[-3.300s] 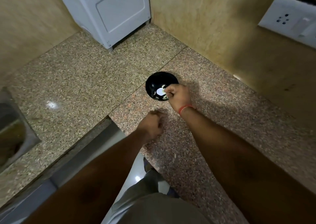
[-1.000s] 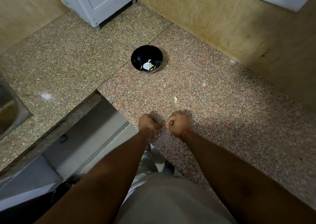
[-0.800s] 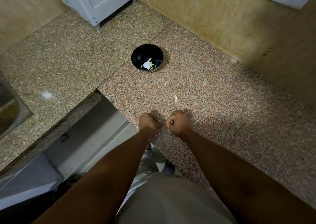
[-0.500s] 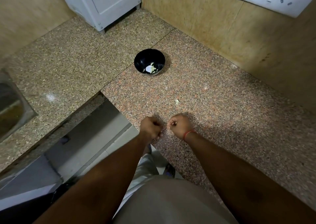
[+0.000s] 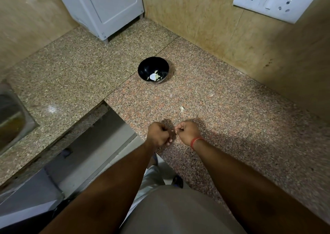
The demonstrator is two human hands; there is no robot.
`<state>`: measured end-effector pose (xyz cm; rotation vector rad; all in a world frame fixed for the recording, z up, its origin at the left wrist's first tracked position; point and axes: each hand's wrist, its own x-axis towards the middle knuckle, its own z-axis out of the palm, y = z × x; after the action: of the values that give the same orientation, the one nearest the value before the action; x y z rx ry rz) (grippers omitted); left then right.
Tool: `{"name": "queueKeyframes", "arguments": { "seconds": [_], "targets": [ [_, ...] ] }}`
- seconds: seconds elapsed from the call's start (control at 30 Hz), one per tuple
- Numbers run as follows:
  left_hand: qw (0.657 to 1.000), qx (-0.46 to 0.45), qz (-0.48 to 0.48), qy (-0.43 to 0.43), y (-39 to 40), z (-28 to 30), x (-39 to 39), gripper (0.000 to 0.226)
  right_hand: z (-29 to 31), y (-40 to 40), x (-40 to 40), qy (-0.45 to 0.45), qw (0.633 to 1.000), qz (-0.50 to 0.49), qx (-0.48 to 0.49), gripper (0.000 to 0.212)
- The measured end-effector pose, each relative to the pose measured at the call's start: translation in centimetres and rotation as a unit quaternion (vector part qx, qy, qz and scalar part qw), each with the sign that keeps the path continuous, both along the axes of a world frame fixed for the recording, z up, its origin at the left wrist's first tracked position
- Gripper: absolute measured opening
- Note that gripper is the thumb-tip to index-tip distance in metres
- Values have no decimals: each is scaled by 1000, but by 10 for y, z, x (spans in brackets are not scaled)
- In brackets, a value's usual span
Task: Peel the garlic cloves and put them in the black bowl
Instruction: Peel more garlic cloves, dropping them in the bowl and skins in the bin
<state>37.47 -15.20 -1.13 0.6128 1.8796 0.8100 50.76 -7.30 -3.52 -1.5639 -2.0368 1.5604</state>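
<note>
right hand (image 5: 188, 131) edged off left hand (image 5: 159, 134), both fingers curled, held thing too small to tell

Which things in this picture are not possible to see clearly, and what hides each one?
Head view only:
- What the left hand and right hand hold: curled fingers cover it.
- Number of pieces in the black bowl: too small, overlapping.
- Small pale scrap on the counter: clove or skin, too small.
- Sink: cut by the left edge.
- Floor: hidden by the arms and body.
</note>
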Motion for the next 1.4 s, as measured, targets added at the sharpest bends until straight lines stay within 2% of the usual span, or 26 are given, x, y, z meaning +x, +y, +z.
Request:
{"name": "queueKeyframes", "arguments": {
  "seconds": [0.43,0.63,0.8,1.03,1.17,1.33,1.4],
  "targets": [
    [998,46,28,27,2,-8,-3,24,3,2,-4,-21,999,-7,30,20],
    [996,65,51,30,6,-7,0,32,5,3,-6,-55,998,15,11,31],
    [995,79,58,19,7,-5,4,21,11,4,-8,-66,997,16,48,37],
    [993,79,50,66,11,-11,3,28,17,4,-10,-81,993,16,89,20],
    [991,73,39,104,9,-17,0,24,21,0,-11,-113,979,78,149,15],
    [991,90,41,92,10,-10,4,24,20,1,-13,-105,987,21,117,10],
    [990,84,61,98,12,-13,4,31,19,2,-13,-115,982,37,142,8]
  ]
}}
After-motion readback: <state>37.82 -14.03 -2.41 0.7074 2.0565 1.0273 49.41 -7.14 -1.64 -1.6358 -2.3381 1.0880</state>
